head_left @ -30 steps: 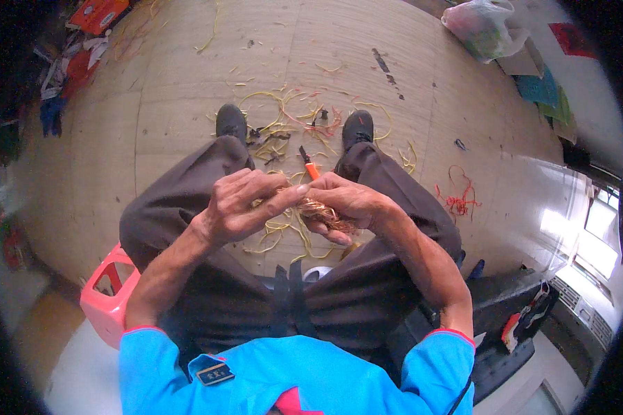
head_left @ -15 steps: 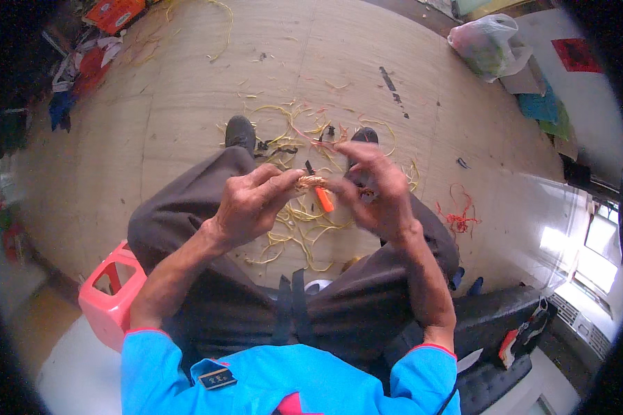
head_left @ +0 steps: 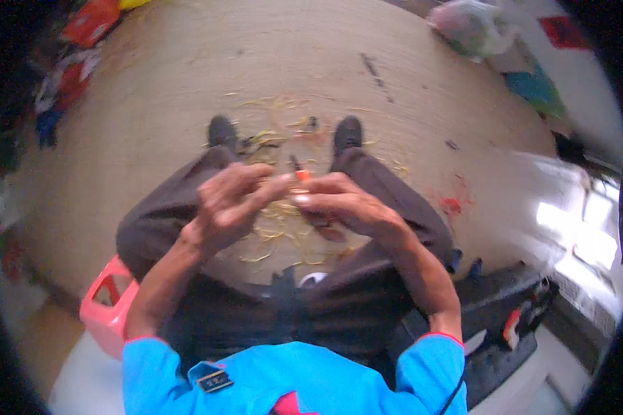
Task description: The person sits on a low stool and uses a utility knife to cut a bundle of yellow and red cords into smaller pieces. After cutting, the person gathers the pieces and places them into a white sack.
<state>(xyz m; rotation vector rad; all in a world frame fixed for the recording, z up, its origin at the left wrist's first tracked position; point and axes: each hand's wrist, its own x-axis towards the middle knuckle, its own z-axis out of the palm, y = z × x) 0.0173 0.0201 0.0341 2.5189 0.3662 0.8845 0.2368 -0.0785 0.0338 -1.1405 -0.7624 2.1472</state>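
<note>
Bag (head_left: 472, 29), pinkish-green contents, fingers (head_left: 325, 201) close together over yellow strips (head_left: 280, 209)

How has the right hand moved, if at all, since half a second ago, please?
Yes, leftward: the right hand is now farther from the red strands on the floor.

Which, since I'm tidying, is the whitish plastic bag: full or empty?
The bag isn't empty: pink and green show through its plastic; whether it's full, I cannot tell.
</note>
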